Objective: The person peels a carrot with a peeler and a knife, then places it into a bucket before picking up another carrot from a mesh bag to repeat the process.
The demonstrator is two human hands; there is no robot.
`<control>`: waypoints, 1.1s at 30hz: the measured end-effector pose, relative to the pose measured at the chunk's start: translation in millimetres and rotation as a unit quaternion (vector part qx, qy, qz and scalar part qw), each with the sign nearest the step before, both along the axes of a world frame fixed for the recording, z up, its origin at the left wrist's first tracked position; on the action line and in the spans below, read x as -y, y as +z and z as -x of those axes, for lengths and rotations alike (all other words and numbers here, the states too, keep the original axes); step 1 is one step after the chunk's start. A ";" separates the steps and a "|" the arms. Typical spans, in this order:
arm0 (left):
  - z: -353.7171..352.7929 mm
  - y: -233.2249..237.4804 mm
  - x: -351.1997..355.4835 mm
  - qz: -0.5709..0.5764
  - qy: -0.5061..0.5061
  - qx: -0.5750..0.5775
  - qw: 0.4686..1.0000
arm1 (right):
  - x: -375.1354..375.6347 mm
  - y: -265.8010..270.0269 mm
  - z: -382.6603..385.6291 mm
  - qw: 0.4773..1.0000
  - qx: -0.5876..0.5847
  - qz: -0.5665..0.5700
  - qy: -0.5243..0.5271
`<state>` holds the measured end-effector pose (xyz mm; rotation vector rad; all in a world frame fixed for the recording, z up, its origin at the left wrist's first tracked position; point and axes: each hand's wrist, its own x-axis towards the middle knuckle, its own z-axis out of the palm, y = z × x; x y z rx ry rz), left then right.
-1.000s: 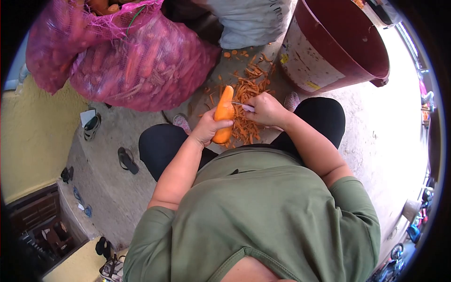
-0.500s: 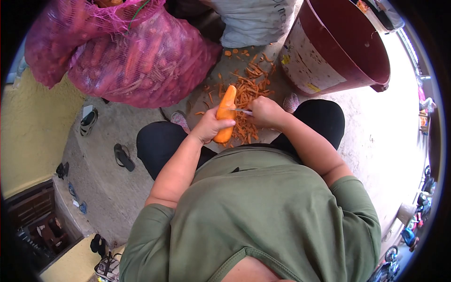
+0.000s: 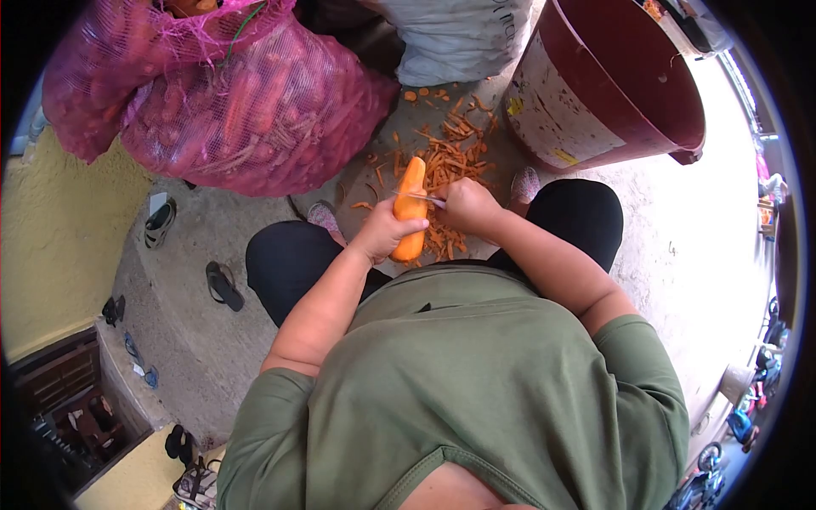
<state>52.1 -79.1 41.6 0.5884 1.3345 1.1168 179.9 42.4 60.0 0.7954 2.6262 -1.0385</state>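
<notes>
Seemingly midway through paring a carrot (image 3: 411, 211) with a knife (image 3: 427, 200), to judge by the blade laid across the upper half and the heap of peelings (image 3: 459, 163) on the floor (image 3: 191, 293) below. Gripped in the left hand (image 3: 379, 231), above the peelings and between the knees (image 3: 279, 259), thin end pointing away from the body. Pinched firmly there between fingers curled round the side and a thumb pressed across the front. In the right hand (image 3: 468, 206), fingers folded tight around the knife handle, fingertips hidden from view. Calls, most likely, for a shallow stroke of the blade along the length, with the thumb well out of the line of the cut, then a small turn of the carrot to offer fresh surface.

Bright orange all over the visible side, smooth and a little shiny, thick at the near end and tapering toward the tip. Shows a small uneven bump just beside the blade, perhaps a strip half lifted; too small to tell. Impossible to judge the underside, covered by the palm.
</notes>
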 end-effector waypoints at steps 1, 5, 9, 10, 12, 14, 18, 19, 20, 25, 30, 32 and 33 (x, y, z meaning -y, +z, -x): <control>1.5 0.7 0.0 0.008 -0.020 0.051 0.998 | -3.6 6.6 -0.6 0.999 -0.002 0.030 0.014; 11.9 7.1 0.5 -0.005 -0.049 0.134 0.990 | -24.4 21.9 -7.4 0.961 0.001 0.278 0.015; 12.3 18.5 -0.2 -0.040 -0.071 0.130 0.988 | -36.0 38.1 -6.9 0.957 0.068 0.281 0.005; 12.2 19.4 -0.5 -0.035 -0.079 0.123 0.989 | -36.3 40.4 -6.4 0.950 0.073 0.304 -0.001; 11.5 19.4 -0.7 -0.026 -0.092 0.109 0.990 | -36.9 45.6 -5.3 0.933 0.085 0.349 -0.012; 11.5 17.6 -0.6 -0.027 -0.091 0.097 0.991 | -38.8 43.3 -3.3 0.934 0.097 0.344 0.001; 11.6 11.2 -0.2 -0.025 -0.091 0.071 0.993 | -40.7 28.0 -3.2 0.931 0.090 0.352 0.016; 11.2 10.7 -0.6 -0.039 -0.092 0.056 0.993 | -40.1 24.4 -3.0 0.927 0.092 0.363 0.020; 10.5 10.2 -0.9 -0.053 -0.092 0.042 0.993 | -39.5 21.1 -2.9 0.922 0.095 0.374 0.024; 11.6 11.9 -0.8 -0.035 -0.118 0.045 0.991 | -36.9 11.0 -2.3 0.928 0.095 0.357 0.048; 11.1 11.7 -1.8 -0.044 -0.125 0.026 0.991 | -37.4 -6.9 -1.2 0.920 0.108 0.371 0.059; 11.3 10.5 -2.0 -0.034 -0.137 0.016 0.990 | -37.6 -8.4 -0.7 0.908 0.126 0.396 0.053; 11.6 10.6 -2.1 -0.029 -0.142 0.012 0.989 | -37.2 -7.0 0.3 0.901 0.135 0.409 0.051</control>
